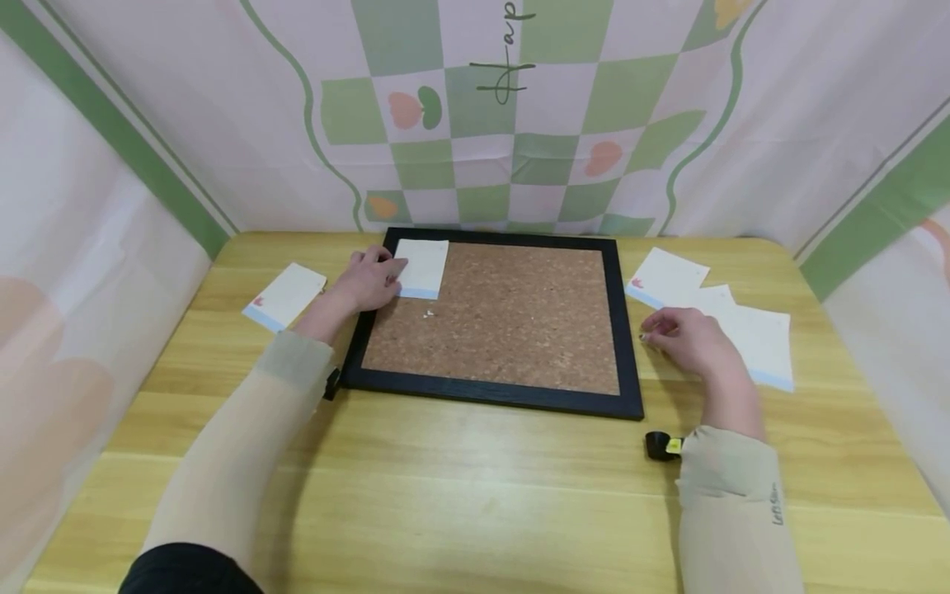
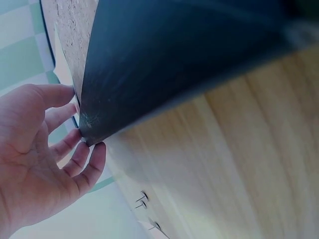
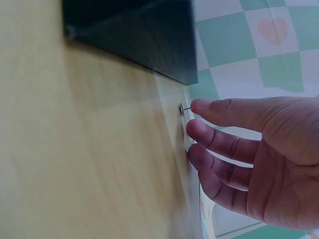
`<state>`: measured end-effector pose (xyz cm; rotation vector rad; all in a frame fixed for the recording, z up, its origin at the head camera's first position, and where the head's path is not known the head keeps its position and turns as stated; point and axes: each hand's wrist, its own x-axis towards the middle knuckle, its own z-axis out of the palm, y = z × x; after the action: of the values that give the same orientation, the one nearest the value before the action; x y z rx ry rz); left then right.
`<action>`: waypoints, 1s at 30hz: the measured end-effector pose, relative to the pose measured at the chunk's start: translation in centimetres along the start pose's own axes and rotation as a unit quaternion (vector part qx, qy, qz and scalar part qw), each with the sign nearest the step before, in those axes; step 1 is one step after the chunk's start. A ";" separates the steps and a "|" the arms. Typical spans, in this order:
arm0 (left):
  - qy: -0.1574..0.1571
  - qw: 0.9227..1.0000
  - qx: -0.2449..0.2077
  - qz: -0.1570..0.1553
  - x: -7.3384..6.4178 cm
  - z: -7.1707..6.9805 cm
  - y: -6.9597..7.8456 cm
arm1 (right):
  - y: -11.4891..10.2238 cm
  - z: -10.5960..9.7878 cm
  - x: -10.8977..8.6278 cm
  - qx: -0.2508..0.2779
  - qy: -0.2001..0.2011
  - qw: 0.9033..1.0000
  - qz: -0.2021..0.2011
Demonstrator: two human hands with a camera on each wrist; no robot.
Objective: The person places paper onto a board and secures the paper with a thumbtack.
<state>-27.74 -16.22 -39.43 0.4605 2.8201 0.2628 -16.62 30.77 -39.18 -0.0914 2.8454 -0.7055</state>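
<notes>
Head view suggests, by my reading, work at an early stage: one white card (image 1: 425, 268) lies on the cork board (image 1: 519, 318), in its upper left corner near the black frame (image 1: 490, 394), and no other card shows on the cork. The person's left grip (image 1: 371, 279) touches the left side of that card, and the left wrist view shows fingertips against the frame's corner as well; whether it pinches the card or merely steadies it, I cannot tell. The right grip (image 1: 686, 337) is just right of the frame, with a small metal pin (image 3: 181, 108) pinched at the fingertips.

So the card seems placed, but that pin is not yet in it; whether another pin already fixes it is too small to make out. Tiny pale bits (image 1: 429, 313) sit on the cork below the card, too small to identify.

Four cards lie off the board: a left-hand card (image 1: 285, 297) on the bench (image 1: 460, 495), and three right-hand cards (image 1: 764, 342), partly overlapping, on the other side. Left wrist view also shows loose pins (image 2: 144, 194) on the bench, unused, near the left-hand card. If every card is meant for the board, most of the pinning remains.
</notes>
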 end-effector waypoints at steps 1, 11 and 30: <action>0.000 1.000 -0.001 -0.001 0.0 0.0 0.0 | 0.1 0.1 0.1 0.000 -0.001 1.000 0.002; -0.008 1.000 -0.004 -0.016 0.1 0.1 0.1 | 0.3 0.3 0.3 -0.002 0.007 1.000 0.014; -0.010 1.000 -0.022 -0.004 -0.3 0.4 -0.2 | -0.2 0.4 0.3 -0.005 0.007 1.000 0.025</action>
<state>-27.44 -16.41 -39.79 0.4407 2.7893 0.3159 -16.81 30.41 -39.50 -0.0160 2.8533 -0.6853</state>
